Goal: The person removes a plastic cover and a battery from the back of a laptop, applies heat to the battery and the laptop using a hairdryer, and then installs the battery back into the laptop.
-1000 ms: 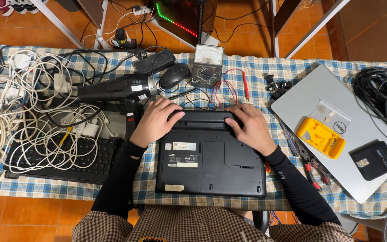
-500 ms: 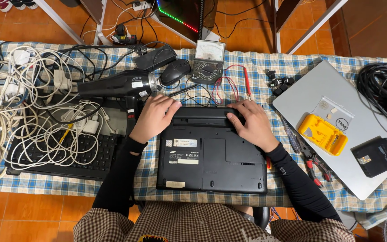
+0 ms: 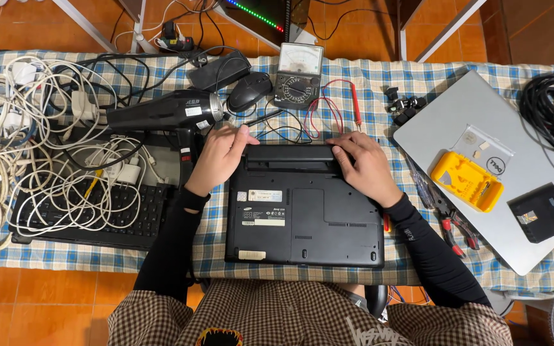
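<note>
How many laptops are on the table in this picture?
2. A black laptop lies bottom side up in the middle, with the left hand and right hand on its far edge. A closed silver laptop lies at the right. Cables may hide others.

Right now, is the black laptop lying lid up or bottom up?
Bottom up: the black laptop shows its underside, with stickers, vents and access panels. The left hand and right hand rest on its far edge.

laptop [image 3: 304, 211] centre, bottom up | keyboard [image 3: 88, 214] left | hair dryer [image 3: 165, 112] behind-left | multimeter [image 3: 297, 75] behind
</note>
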